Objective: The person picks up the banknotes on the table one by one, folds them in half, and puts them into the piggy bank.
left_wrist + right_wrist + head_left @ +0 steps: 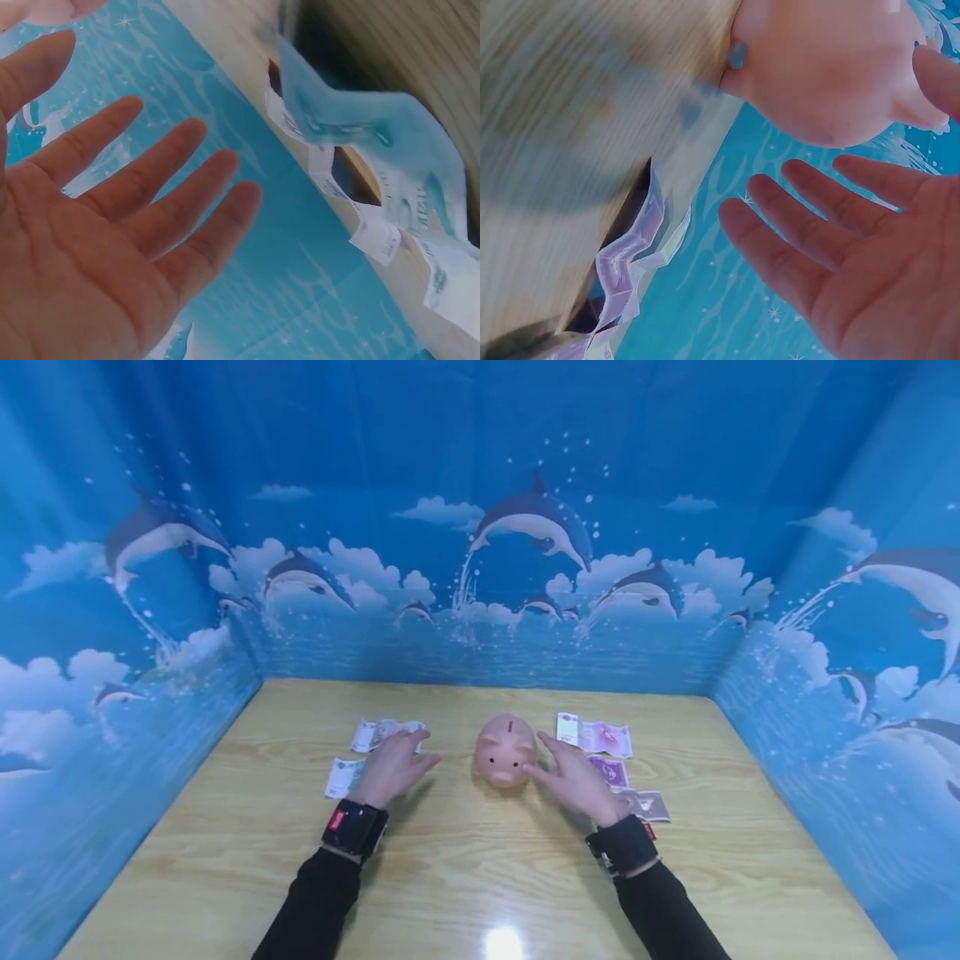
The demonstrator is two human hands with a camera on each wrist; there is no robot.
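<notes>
A pink piggy bank (504, 752) with a slot in its back stands mid-table, its snout toward me. My right hand (576, 777) is at its right side, fingers spread, thumb right by the snout; the right wrist view shows the palm (900, 277) facing the piggy bank (825, 67). Left of the bank, my left hand (392, 770) hovers with straight fingers and holds nothing. Near it lie a creased banknote (366, 735) and a greenish banknote (342, 778), partly hidden by the hand. The left wrist view shows the crumpled greenish note (390, 150) beyond the open palm (82, 262).
Right of the right hand lie a pink-red banknote (604, 737), a purple banknote (611, 772) and a brownish banknote (649, 805). The wooden table (465, 877) is enclosed at the back and sides by a blue dolphin-print curtain (360, 643).
</notes>
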